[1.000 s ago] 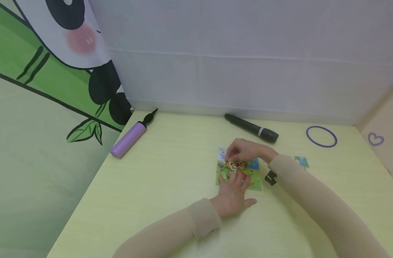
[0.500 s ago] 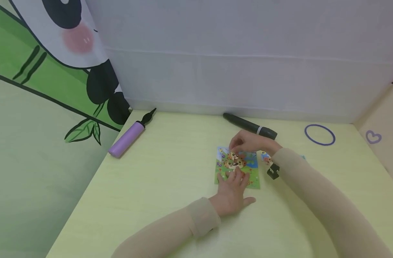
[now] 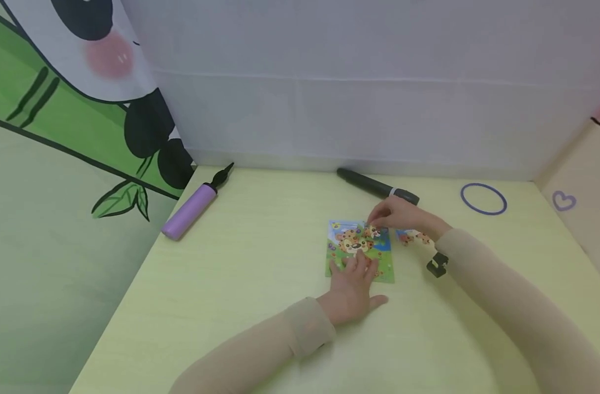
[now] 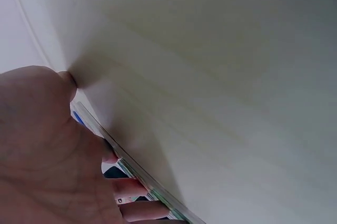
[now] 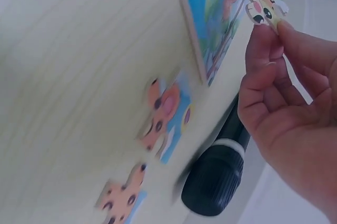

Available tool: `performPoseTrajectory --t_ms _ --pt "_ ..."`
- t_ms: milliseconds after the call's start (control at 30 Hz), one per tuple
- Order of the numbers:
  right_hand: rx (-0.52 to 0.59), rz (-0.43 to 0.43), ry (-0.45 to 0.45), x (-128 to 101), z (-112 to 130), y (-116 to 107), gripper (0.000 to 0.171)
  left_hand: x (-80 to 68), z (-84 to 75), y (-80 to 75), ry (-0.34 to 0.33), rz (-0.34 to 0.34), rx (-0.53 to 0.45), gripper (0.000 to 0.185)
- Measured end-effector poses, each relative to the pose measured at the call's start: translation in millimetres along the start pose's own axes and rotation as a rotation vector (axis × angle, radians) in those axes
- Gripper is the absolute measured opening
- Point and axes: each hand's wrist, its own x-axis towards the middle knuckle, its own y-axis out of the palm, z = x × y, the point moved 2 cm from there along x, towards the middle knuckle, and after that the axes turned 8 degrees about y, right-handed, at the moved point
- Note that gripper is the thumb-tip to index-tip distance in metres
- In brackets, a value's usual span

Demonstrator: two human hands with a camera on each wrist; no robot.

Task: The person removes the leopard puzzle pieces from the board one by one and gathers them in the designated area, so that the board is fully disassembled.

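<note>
Colourful cartoon-animal jigsaw board (image 3: 361,249) lay mid-worktop (image 3: 260,284). Left hand (image 3: 354,284) pressed flat on its near edge, fingers straight. Right hand (image 3: 395,215) pinched a small puzzle piece (image 5: 261,6), plain only in the right-wrist view, which also showed loose pieces (image 5: 164,113) and black marker (image 5: 218,169).

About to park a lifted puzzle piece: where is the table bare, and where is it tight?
Bare table lies between the purple pump and puzzle board, and again by the purple ring. Crowded: loose pieces and black marker hem the right hand; the left hand presses the board.
</note>
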Motion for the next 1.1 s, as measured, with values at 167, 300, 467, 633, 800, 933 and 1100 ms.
performPoseTrajectory --t_ms 167,300,467,633,800,933,1100 --pt "0.037 0.026 0.069 -17 -18 -8 0.014 1.7 -1.6 -1.4 0.005 -0.003 -0.018 0.084" --pt "0.05 0.057 0.12 -30 -28 -15 0.013 2.6 -2.4 -4.5 0.01 -0.01 -0.057 0.084" --pt "0.017 0.065 0.163 -43 -34 -19 0.012 4.5 -0.9 -7.1 0.001 -0.048 -0.08 0.083" --pt "-0.005 0.064 0.128 -50 -42 -22 0.012 6.7 0.8 -9.1 0.008 -0.065 -0.086 0.083" --pt "-0.008 0.065 0.104 -54 -44 -22 0.014 8.0 4.4 -8.4 0.011 -0.058 -0.104 0.084" --pt "-0.024 0.052 0.112 -57 -44 -22 0.015 8.9 7.3 -6.5 0.015 -0.066 -0.11 0.085" --pt "-0.072 0.031 0.131 -60 -47 -19 0.014 9.7 6.9 -5.7 0.021 -0.071 -0.131 0.087"
